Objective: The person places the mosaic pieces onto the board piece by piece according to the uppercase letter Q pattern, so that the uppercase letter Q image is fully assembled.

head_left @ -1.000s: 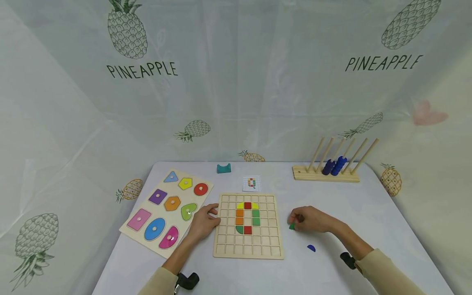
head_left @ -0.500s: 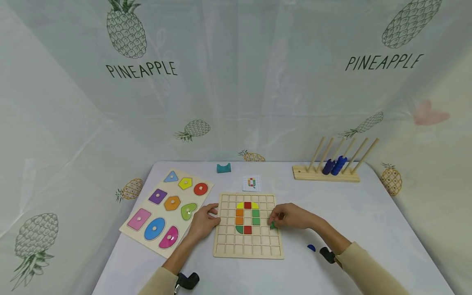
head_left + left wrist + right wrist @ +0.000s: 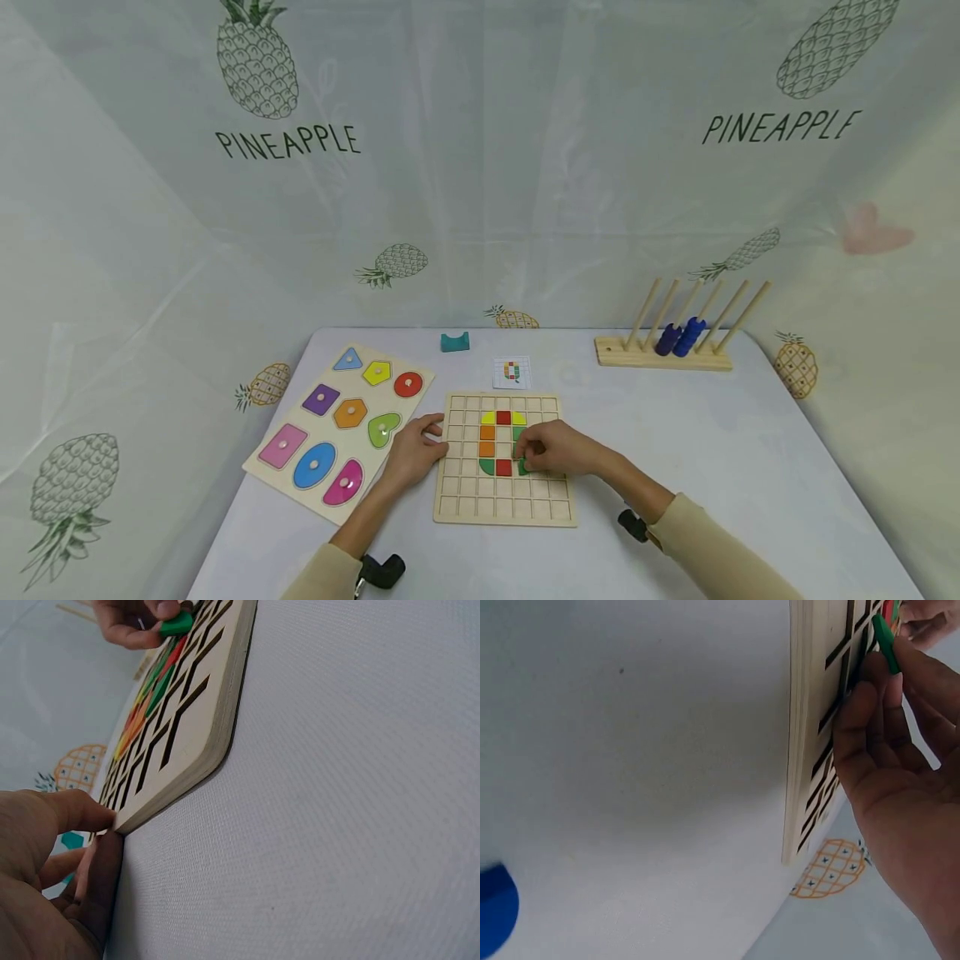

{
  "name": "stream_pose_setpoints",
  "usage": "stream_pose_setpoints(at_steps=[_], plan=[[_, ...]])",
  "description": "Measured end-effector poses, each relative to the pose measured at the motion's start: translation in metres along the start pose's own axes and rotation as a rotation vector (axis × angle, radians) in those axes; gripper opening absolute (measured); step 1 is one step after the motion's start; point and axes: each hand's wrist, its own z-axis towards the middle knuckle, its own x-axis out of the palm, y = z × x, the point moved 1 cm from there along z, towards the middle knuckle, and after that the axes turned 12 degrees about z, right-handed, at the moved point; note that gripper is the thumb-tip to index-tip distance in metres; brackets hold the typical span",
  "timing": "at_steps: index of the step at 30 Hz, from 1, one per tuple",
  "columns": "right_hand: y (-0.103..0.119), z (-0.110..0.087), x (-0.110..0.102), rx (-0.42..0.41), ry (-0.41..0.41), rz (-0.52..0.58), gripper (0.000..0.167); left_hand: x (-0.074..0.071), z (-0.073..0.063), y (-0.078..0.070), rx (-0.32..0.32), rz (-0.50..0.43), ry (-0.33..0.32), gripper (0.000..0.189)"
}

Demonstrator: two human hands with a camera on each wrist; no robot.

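Observation:
A square wooden grid board (image 3: 457, 508) lies flat, with yellow, red, orange and green tiles (image 3: 504, 468) forming a ring in its cells. My left hand (image 3: 411, 452) rests at the board's left edge, its thumb and fingertips touching the rim (image 3: 169, 787). Over the lower right of the ring, my right hand (image 3: 558, 450) pinches a small green piece (image 3: 885, 645) between thumb and fingers. That green piece (image 3: 177, 625) is close over the cells, beside the bottom red tile. Part of the ring's right side is covered by the right hand's fingers.
A pattern card (image 3: 512, 373) lies behind the board, near a teal block (image 3: 455, 342). On the left is a shape puzzle (image 3: 341, 450); at the back right stands a peg rack (image 3: 645, 358) with blue beads. A blue piece (image 3: 496, 909) shows in the right wrist view.
My right hand has carried the green piece left from the bare table, across the board's right edge, to the ring's lower right. The left hand has stayed at the board's edge.

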Motion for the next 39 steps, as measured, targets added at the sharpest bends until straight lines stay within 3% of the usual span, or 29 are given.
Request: stream_pose_setpoints(at_steps=[23, 32, 39], plan=[[0.015, 0.005, 0.012, -0.006, -0.038, -0.22, 0.01, -0.001, 0.0, 0.0, 0.006, 0.003, 0.001, 0.051], [0.013, 0.004, 0.012, 0.02, -0.023, -0.195, 0.014, -0.001, -0.001, -0.001, 0.005, 0.004, 0.006, 0.051], [0.014, 0.005, 0.013, -0.013, -0.028, -0.225, 0.013, -0.001, -0.001, -0.002, 0.006, 0.004, 0.003, 0.051]])
